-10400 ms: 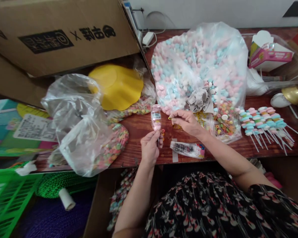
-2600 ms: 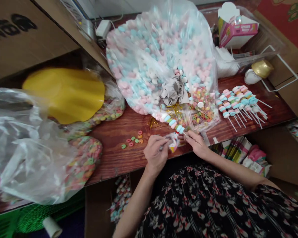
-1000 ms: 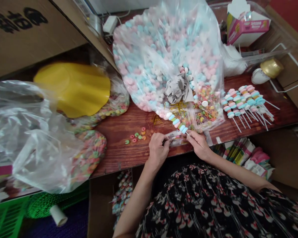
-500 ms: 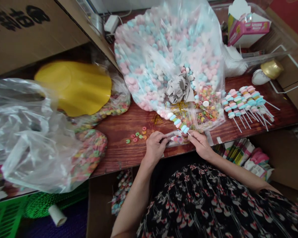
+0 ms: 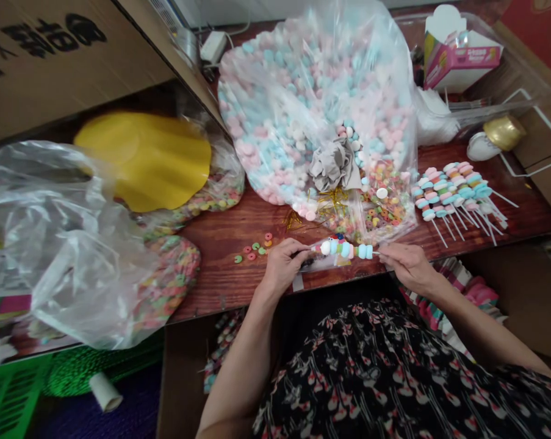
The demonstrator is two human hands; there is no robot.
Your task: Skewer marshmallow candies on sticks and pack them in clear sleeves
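Blue, white and pink, the candy skewer (image 5: 346,250) is level over a clear wrapper (image 5: 318,263) near the front of the worktop (image 5: 238,292). The right hand (image 5: 407,265) pinches its stick (image 5: 376,252); the left hand (image 5: 282,265) pinches the wrapper.

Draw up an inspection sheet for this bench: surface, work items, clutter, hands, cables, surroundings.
Surface: red-brown wooden table, white tape near its front edge.
Work items: one skewer over a clear wrapper; skewer pile to the right.
Clutter: loose rings, gold ties, big candy bag.
Hands: left hand pinches the wrapper; right hand pinches the skewer's right end.
Cables: white cable by an adapter at the back; nothing seen near the hands.
Surroundings: carton at back left, green basket at lower left.
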